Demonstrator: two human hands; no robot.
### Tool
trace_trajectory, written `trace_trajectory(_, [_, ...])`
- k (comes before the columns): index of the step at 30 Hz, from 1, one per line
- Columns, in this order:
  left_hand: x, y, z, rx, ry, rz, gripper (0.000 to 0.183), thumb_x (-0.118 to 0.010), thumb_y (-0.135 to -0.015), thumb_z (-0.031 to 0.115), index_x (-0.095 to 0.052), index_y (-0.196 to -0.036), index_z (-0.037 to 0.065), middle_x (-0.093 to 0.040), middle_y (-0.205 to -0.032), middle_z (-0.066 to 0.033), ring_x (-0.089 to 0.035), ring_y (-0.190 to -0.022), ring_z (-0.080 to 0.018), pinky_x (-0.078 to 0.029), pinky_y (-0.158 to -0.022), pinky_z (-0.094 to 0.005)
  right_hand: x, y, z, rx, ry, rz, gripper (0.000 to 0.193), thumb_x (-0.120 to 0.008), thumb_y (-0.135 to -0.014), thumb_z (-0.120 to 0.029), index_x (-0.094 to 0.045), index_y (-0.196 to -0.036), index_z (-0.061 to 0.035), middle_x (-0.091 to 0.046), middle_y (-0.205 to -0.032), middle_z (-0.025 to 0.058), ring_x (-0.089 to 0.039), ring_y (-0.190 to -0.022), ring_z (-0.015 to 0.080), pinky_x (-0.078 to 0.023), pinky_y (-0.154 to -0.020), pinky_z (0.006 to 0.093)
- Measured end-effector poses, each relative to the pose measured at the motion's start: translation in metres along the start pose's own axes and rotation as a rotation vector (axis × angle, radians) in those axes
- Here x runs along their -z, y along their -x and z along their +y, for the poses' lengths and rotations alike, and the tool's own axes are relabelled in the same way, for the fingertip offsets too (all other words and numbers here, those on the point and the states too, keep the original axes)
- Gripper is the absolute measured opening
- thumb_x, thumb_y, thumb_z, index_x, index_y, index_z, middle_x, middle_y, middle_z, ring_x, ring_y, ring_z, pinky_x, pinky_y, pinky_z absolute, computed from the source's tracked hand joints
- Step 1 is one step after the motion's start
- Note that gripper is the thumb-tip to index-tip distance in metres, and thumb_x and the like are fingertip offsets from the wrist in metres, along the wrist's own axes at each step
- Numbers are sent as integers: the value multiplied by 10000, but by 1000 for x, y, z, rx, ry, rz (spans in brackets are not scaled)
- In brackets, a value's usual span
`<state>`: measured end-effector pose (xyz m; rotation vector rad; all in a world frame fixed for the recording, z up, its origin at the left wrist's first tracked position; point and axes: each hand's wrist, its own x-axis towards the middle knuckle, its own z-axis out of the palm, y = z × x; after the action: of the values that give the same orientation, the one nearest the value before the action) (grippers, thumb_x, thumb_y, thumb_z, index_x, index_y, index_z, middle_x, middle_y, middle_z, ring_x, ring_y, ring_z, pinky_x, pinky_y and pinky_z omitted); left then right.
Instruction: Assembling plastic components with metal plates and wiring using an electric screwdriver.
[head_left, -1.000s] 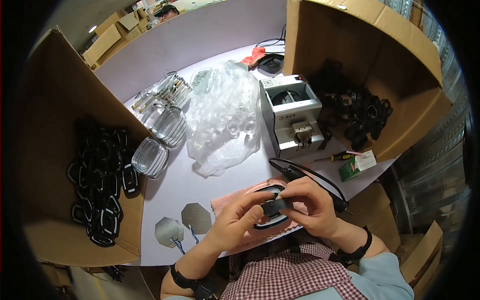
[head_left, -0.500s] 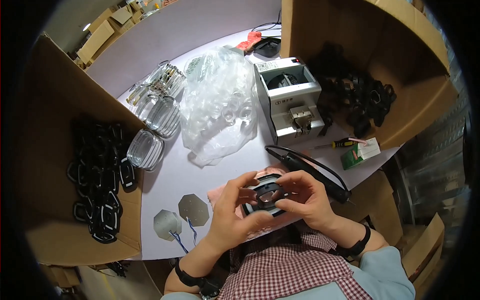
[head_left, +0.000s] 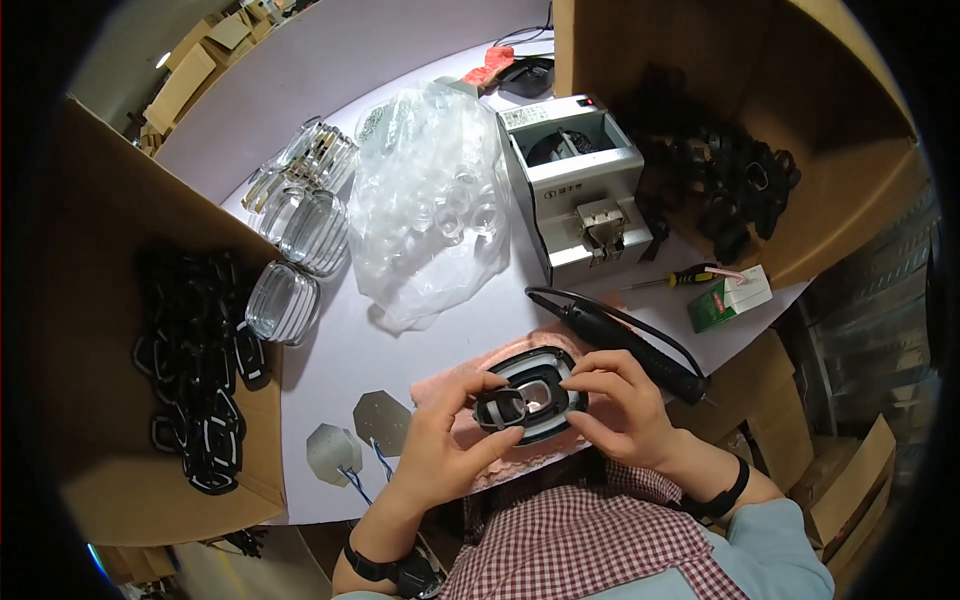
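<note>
On a pink cloth in front of me lies a rounded black-and-white frame with an opening in its middle. My left hand pinches a small black ring-shaped part between thumb and fingers, over the frame's left side. At the frame's right edge is my right hand, thumb and fingers apart, its fingertips at the rim and no separate part between them. Whether those fingertips press on the rim, I cannot tell. A black corded pen-like hand tool lies just beyond my right hand.
Two grey plates with blue wires lie left. Clear lens-like pieces are stacked near a plastic bag of clear rings. A silver machine, screwdriver and green-white carton stand right. Cardboard boxes of black parts flank the table.
Both hands were close together around the black ring part over the frame. Now the left hand has drawn that part leftward, and the right hand has moved off to the frame's right edge.
</note>
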<state>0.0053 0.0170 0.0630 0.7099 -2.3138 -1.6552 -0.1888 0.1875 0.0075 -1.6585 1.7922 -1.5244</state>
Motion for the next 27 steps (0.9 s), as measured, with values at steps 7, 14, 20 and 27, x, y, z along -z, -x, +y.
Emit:
trace_trajectory(7, [-19,-9,-7,-206,-392,156,538,-869,-689,232,-682,-1161,56,-649,-1077,-88,-575,-1049,-288,-418,-966,-398,-12,7,10,-13,150,31,485,-831,-796,-142,-662,-1244,-64,-581,-1253,128,-593,-1044,292,-528,-880,372])
trace_trajectory(14, [-32,-17,-8,-259,-570,221,513,-873,-670,268,-685,-1108,79,-642,-1013,-66,-554,-1002,-284,-371,-923,-415,-16,9,14,-34,157,-1,557,-856,-765,-148,-641,-1271,-63,-562,-1308,167,-604,-1119,321,-534,-951,396])
trace_trajectory(20, [-34,-18,-6,-248,-631,212,525,-888,-657,293,-682,-1096,90,-625,-993,-66,-555,-993,-284,-356,-906,-425,-16,8,13,-64,133,-11,546,-834,-799,-179,-631,-1292,-63,-549,-1390,182,-588,-1224,356,-525,-995,409])
trace_trajectory(27, [-40,-21,-13,-252,-579,190,503,-893,-669,289,-674,-1068,74,-627,-1002,-75,-560,-1012,-299,-366,-922,-441,-16,13,14,-78,143,-13,517,-830,-790,-166,-646,-1263,-64,-565,-1379,189,-603,-1222,361,-530,-993,414])
